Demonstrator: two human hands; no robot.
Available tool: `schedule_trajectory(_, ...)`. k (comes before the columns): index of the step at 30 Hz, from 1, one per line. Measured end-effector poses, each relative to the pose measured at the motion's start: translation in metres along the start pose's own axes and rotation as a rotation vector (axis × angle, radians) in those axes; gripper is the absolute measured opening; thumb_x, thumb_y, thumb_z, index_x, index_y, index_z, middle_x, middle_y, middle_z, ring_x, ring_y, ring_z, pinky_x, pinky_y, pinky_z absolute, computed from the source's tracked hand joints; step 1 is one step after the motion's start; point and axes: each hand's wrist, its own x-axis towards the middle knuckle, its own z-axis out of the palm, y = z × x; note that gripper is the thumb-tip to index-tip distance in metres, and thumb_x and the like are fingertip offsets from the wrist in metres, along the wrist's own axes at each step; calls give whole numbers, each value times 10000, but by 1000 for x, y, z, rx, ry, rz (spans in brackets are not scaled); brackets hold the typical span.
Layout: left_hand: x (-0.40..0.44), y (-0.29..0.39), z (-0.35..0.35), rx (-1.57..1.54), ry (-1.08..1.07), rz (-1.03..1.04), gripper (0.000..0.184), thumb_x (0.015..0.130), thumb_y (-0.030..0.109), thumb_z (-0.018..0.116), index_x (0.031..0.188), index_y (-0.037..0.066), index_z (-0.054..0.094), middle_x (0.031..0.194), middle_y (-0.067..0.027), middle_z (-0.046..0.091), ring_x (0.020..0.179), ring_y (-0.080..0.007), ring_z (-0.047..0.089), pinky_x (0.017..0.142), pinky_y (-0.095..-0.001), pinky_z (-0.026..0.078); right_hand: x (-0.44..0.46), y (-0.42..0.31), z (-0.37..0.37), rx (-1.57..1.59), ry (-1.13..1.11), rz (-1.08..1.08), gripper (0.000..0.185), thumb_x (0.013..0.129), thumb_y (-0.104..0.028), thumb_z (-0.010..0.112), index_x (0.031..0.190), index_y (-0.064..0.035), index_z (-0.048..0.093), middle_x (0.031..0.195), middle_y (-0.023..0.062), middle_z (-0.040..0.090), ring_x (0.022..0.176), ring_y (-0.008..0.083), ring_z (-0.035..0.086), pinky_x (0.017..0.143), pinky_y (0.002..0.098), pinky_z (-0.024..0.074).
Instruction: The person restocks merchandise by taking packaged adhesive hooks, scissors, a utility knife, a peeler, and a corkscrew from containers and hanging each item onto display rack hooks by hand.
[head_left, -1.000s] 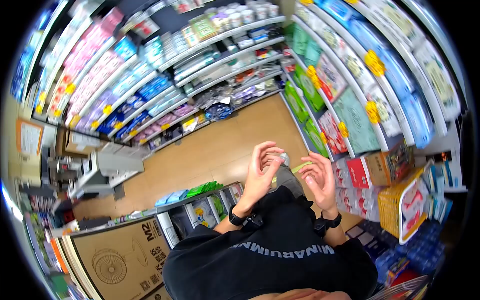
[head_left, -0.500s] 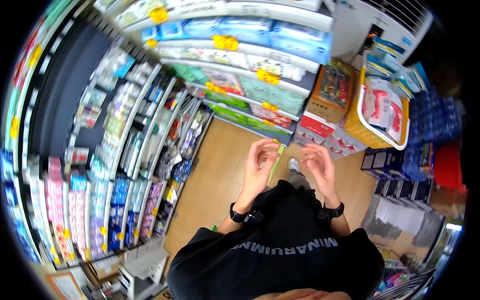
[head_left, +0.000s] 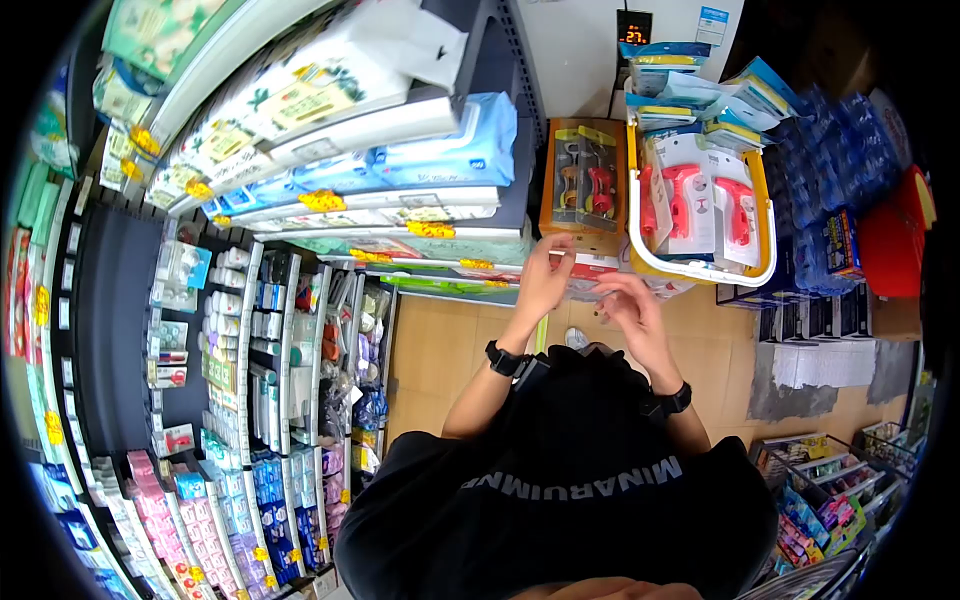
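Note:
My left hand (head_left: 546,283) is raised in front of my chest, fingers loosely curled and apart, with nothing in it. Beside it, my right hand (head_left: 632,312) also holds nothing, its fingers bent and spread. Both are nearest to a yellow basket (head_left: 702,271) with a white rim. Inside it stand white packs with red tools (head_left: 690,200), whose exact kind I cannot make out. Blue-and-white bags (head_left: 668,88) fill its back end. Left of the basket is an orange-brown box (head_left: 547,205) with red and dark items under a clear front. Neither hand visibly touches these things.
Shelves of soft packs (head_left: 440,140) rise at front left, and more shelving (head_left: 250,380) runs along the left. Blue wrapped bottles (head_left: 840,150) and a red object (head_left: 895,240) stand at right. Wire racks (head_left: 820,480) hold goods at lower right. A white appliance (head_left: 570,50) is behind.
My view has turned right and come closer to the basket and box. Both hands stay raised and hold nothing; the right hand's fingers now point more toward the left hand.

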Motion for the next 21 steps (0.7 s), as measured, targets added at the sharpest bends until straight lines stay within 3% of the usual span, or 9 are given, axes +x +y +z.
schedule_trajectory(5, 75, -22, 30, 172, -15, 22, 263, 921, 170, 607, 1138, 37, 671, 979, -145, 729, 845, -240, 710, 736, -327, 531, 11, -6, -18, 69, 9, -27, 231, 983, -27, 544, 1210, -1, 576, 1081, 74, 666, 931, 122, 619, 834, 268, 499)
schedule_trajectory(6, 91, -32, 36, 213, -1, -14, 274, 914, 210, 616, 1119, 44, 689, 989, -166, 734, 892, -294, 713, 780, -367, 533, 10, -12, -22, 87, 2, -1, 231, 988, -32, 542, 1215, -5, 576, 1077, 71, 666, 926, 117, 620, 817, 261, 497)
schedule_trajectory(10, 136, -36, 47, 372, 71, -15, 248, 892, 209, 632, 1073, 49, 687, 1015, -157, 729, 954, -358, 695, 840, -425, 542, 12, -32, -36, 124, -19, 28, 230, 1003, -50, 540, 1228, -15, 576, 1068, 70, 669, 922, 102, 617, 777, 248, 489)
schedule_trajectory(15, 169, -55, 57, 477, 70, -99, 264, 895, 254, 653, 1060, 49, 684, 981, -154, 731, 983, -368, 683, 854, -453, 535, 20, -34, -51, 111, -6, 4, 231, 1006, -54, 539, 1232, -20, 577, 1047, 69, 672, 915, 98, 614, 781, 247, 488)
schedule_trajectory(17, 173, -50, 56, 535, 1, -227, 278, 912, 293, 663, 1054, 55, 689, 981, -155, 730, 999, -373, 675, 857, -457, 534, 22, -35, -55, 112, -2, 0, 233, 1006, -53, 539, 1233, -20, 577, 1037, 68, 672, 909, 96, 613, 782, 246, 487)
schedule_trajectory(21, 179, -52, 57, 544, 2, -235, 274, 915, 309, 675, 1026, 60, 706, 984, -151, 733, 997, -379, 673, 860, -458, 534, 27, -38, -61, 96, -13, 25, 236, 998, -36, 537, 1229, -16, 582, 1012, 66, 673, 885, 91, 609, 786, 242, 485)
